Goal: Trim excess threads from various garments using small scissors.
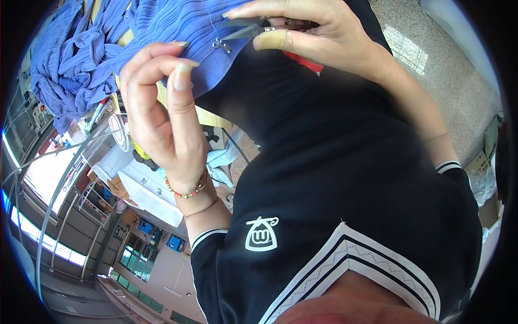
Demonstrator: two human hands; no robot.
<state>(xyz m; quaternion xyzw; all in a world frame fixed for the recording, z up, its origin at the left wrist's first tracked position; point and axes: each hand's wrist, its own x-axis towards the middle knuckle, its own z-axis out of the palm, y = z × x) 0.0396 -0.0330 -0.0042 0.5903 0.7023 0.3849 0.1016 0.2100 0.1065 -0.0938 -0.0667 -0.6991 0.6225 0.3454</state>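
Note:
Blue ribbed knit fabric (183,27) spreads across the top of the view, over my lap and a pale wooden surface. My right hand (324,32), with tan tape round one fingertip, holds small metal scissors (244,32), their blades apart and pointing left. Just off the blade tips, a small silver metal fitting (222,45) lies against the fabric, and a thin thread runs above it. My left hand (162,102), wearing a beaded bracelet (189,186), is raised beside the fabric. Its thumb and a curled finger pinch together; anything between them is too fine to see.
More blue garments (65,81) are heaped at the far left. Below them stands a white box (148,189), with a light blue cloth (221,159) nearby. Something red (305,62) shows under my right hand. Speckled floor (415,59) lies to the right.

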